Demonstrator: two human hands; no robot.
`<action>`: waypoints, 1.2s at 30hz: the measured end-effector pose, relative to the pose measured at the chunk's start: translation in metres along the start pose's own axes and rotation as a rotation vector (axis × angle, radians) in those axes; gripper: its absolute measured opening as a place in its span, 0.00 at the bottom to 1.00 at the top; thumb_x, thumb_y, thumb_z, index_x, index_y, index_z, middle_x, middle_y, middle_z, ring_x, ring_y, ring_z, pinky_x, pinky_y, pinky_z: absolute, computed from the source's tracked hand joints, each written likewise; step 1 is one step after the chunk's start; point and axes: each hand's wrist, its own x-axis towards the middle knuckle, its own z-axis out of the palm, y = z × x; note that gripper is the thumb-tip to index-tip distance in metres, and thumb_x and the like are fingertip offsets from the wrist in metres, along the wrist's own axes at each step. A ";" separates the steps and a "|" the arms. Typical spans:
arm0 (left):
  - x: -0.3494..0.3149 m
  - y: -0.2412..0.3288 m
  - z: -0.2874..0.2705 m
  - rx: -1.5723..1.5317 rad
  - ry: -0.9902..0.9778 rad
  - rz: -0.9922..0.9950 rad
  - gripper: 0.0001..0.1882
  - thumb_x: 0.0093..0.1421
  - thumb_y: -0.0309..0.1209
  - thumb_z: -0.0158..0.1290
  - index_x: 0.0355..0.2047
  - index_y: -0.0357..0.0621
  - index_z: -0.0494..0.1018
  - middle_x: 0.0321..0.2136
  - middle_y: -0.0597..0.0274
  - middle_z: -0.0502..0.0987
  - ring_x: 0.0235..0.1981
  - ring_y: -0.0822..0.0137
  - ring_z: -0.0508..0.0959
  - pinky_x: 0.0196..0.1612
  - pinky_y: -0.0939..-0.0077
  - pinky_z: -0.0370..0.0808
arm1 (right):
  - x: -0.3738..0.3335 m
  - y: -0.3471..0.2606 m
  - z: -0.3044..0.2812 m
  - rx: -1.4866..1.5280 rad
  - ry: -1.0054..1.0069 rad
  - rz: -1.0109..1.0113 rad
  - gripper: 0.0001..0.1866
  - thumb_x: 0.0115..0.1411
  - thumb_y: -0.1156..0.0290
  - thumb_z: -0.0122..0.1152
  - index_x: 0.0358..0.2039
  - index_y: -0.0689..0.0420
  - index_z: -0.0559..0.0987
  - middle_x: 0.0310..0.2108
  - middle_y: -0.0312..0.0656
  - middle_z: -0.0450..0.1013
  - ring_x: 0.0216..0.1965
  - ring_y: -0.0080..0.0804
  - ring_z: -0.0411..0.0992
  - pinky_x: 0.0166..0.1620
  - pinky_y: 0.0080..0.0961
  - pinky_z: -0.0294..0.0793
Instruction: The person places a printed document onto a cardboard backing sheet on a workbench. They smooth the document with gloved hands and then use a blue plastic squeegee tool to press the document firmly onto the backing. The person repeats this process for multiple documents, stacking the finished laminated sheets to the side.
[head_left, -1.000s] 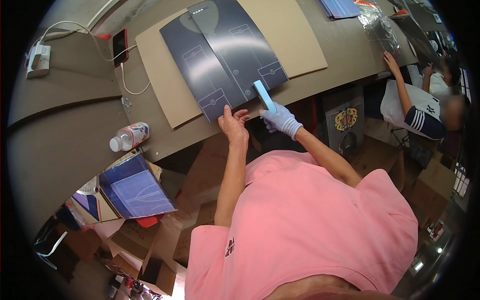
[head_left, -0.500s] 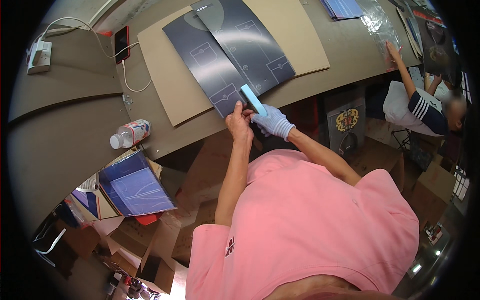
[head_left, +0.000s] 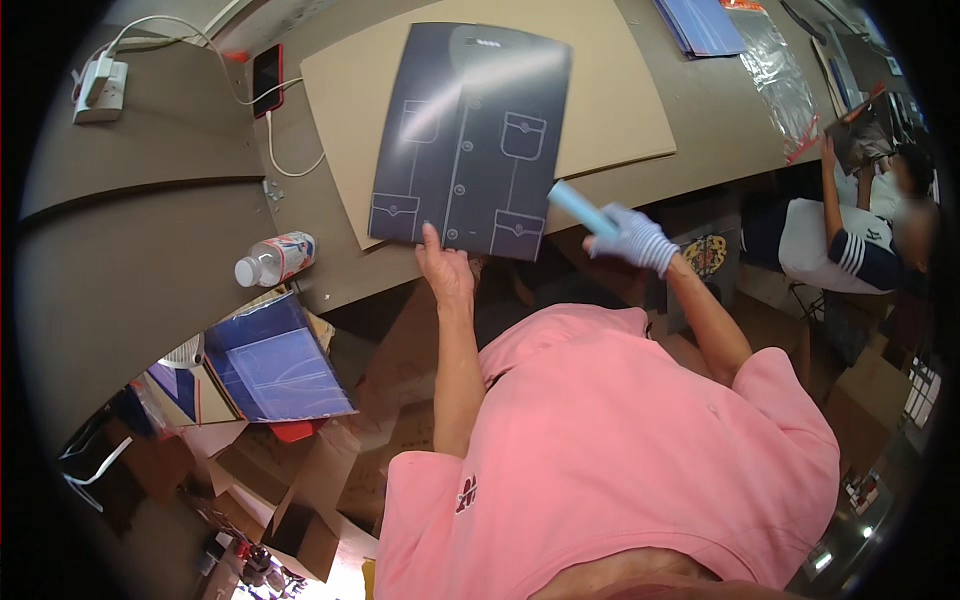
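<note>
A dark grey card (head_left: 470,140) printed with a pale shirt outline, pockets and buttons lies on a tan cardboard sheet (head_left: 620,110) on the table. My left hand (head_left: 445,268), bare, grips the card's near edge with the thumb on top. My right hand (head_left: 632,238) wears a white glove and holds a flat light blue strip (head_left: 578,207). The strip's tip is just off the card's lower right corner, and the hand hangs over the table edge.
A plastic bottle (head_left: 275,258) lies left of my left hand. A phone (head_left: 266,67) on a cable and a power strip (head_left: 100,75) sit far left. Blue sheets (head_left: 275,360) are stacked below the table. A seated person (head_left: 850,250) works at right, near a clear bag (head_left: 775,75).
Two fanned dark panels now lie together as one shirt front. My right hand with the blue strip has pulled off the card to the right; my left hand still holds the near edge.
</note>
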 end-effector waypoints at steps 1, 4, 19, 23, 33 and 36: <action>-0.001 0.004 0.002 0.051 -0.067 0.034 0.22 0.57 0.23 0.53 0.53 0.41 0.64 0.50 0.56 0.69 0.53 0.57 0.67 0.59 0.58 0.61 | 0.013 0.007 -0.005 0.032 0.167 0.026 0.32 0.42 0.45 0.66 0.43 0.55 0.75 0.37 0.51 0.75 0.41 0.45 0.74 0.46 0.33 0.71; -0.014 0.006 0.011 0.179 -0.047 0.138 0.33 0.50 0.12 0.52 0.57 0.42 0.60 0.51 0.57 0.69 0.50 0.60 0.70 0.57 0.62 0.66 | 0.067 0.025 -0.021 -0.118 0.599 0.155 0.33 0.45 0.45 0.64 0.44 0.57 0.70 0.39 0.53 0.74 0.43 0.50 0.72 0.46 0.41 0.70; -0.015 0.160 -0.010 0.400 -0.488 0.388 0.41 0.39 0.12 0.57 0.58 0.39 0.60 0.50 0.55 0.71 0.49 0.59 0.72 0.55 0.66 0.69 | 0.126 -0.057 -0.079 0.150 0.447 -0.430 0.52 0.46 0.36 0.62 0.62 0.59 0.59 0.58 0.56 0.62 0.59 0.48 0.61 0.60 0.35 0.58; -0.001 0.190 0.018 0.545 -0.215 0.676 0.28 0.51 0.21 0.57 0.53 0.40 0.63 0.43 0.56 0.74 0.41 0.65 0.75 0.43 0.73 0.73 | 0.114 -0.050 -0.060 0.953 0.056 -0.456 0.27 0.57 0.58 0.62 0.52 0.61 0.70 0.43 0.44 0.73 0.45 0.32 0.72 0.46 0.25 0.72; -0.029 0.032 -0.023 0.589 -0.064 -0.360 0.40 0.57 0.54 0.54 0.55 0.32 0.59 0.50 0.43 0.71 0.31 0.61 0.79 0.25 0.71 0.77 | 0.107 -0.038 0.098 1.792 -0.008 0.035 0.15 0.65 0.64 0.51 0.47 0.60 0.68 0.43 0.47 0.71 0.43 0.43 0.74 0.42 0.43 0.77; -0.009 -0.008 -0.011 0.441 -0.072 -0.370 0.38 0.56 0.51 0.56 0.52 0.31 0.58 0.42 0.45 0.74 0.26 0.62 0.78 0.20 0.74 0.74 | 0.095 -0.040 0.102 1.574 -0.209 0.105 0.19 0.64 0.60 0.50 0.47 0.63 0.66 0.42 0.51 0.71 0.40 0.44 0.74 0.41 0.42 0.78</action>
